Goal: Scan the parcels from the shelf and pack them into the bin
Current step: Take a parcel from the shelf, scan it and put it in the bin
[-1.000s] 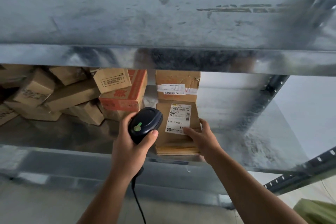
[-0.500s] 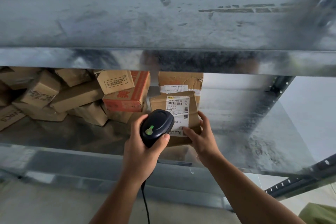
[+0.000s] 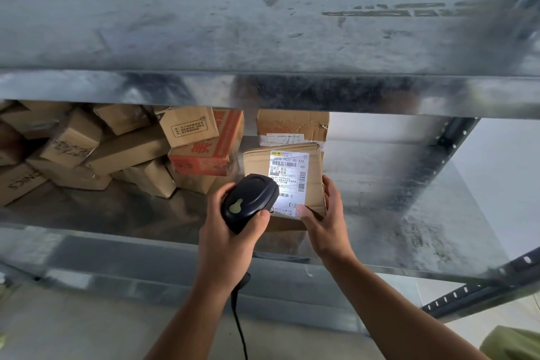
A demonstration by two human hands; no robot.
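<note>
Two hands meet at the shelf (image 3: 409,228) front: the left hand (image 3: 225,242) grips a black scanner (image 3: 248,202), and the right hand (image 3: 324,225) beside it holds a labelled parcel (image 3: 314,184) by its lower corner. Beyond the left hand, cardboard boxes (image 3: 117,149) lie piled.

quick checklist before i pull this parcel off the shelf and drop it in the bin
1. Right hand grips the parcel at its lower right corner: ok.
2. Label faces the scanner and is lit by it: ok.
3. Left hand holds the scanner firmly: ok.
4. Scan has registered: cannot tell, nothing in view confirms it.
5. Bin in sight for the drop: not ok, none shows; only a green object at the lower right corner.
6. Scanner cable hangs free: ok.
</note>
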